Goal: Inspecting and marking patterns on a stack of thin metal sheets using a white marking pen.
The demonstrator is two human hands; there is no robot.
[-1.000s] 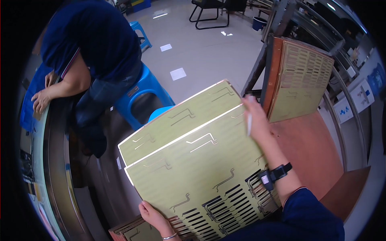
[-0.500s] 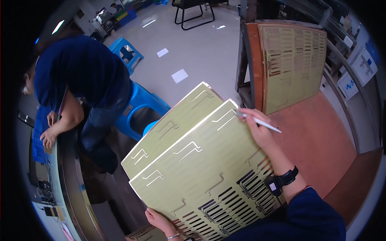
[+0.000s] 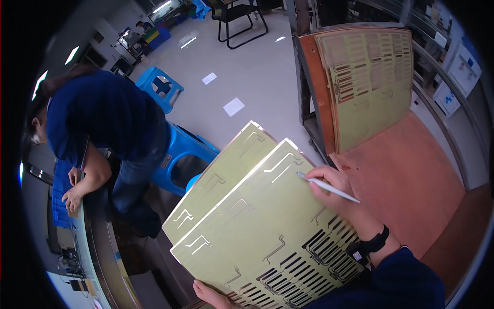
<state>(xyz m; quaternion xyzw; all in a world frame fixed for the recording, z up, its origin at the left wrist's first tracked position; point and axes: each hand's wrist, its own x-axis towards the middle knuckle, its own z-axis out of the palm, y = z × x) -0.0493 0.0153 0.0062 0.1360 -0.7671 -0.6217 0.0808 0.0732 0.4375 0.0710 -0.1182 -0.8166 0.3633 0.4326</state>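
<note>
My right hand (image 3: 333,186) grips a slim white pen-like tool (image 3: 342,194) between thumb and fingers. Its grey tip points left, over the upper right part of a large pale green circuit board panel (image 3: 267,216). Shiny copper traces run along the panel's far part, and rows of dark slots fill its near part. At the near left edge, my left hand (image 3: 210,294) holds the panel; most of that hand's fingers are hidden beneath it. Behind, partly covered, lies a second similar panel (image 3: 206,183). Whether the tip touches the surface I cannot tell.
On the right, more green panels (image 3: 368,87) lean in a rack with a reddish-brown board (image 3: 406,175). To the left a person in dark blue (image 3: 108,108) bends over a bench beside blue stools (image 3: 185,149). A black chair (image 3: 236,23) stands farther off.
My right hand has moved the pen-like tool down from near the panel's far corner, back toward me. The view has shifted slightly. My left hand keeps its hold on the panel edge.
</note>
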